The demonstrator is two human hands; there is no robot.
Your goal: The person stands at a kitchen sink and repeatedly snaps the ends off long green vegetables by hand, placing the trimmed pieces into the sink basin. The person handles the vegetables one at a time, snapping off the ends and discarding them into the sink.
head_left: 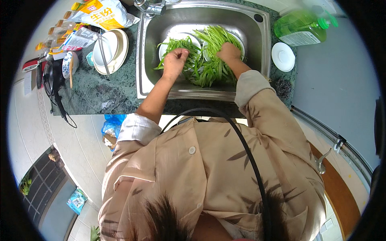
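Long-stemmed leafy greens (211, 73), which look like water spinach, lie in a stainless steel sink (253, 60). My right hand (229, 52) is closed around the bunch of pale green stems (215, 36), whose leaves trail toward the sink's front wall. Over the loose leaves at left is my left hand (175, 61), thumb and fingers drawn together; whether a leaf is pinched between them cannot be made out. Under the greens sit two white dishes, the left dish (164, 49) and the right dish (239, 43), both partly covered.
A faucet (152, 9) stands behind the sink's left corner. Left on the green countertop (93, 90) are stacked bowls (105, 48) with metal chopsticks, a starch bag (104, 15) and bottles. Rightward are a green pump bottle (301, 28), a white lid-like dish (283, 57) and a scouring pad (283, 88).
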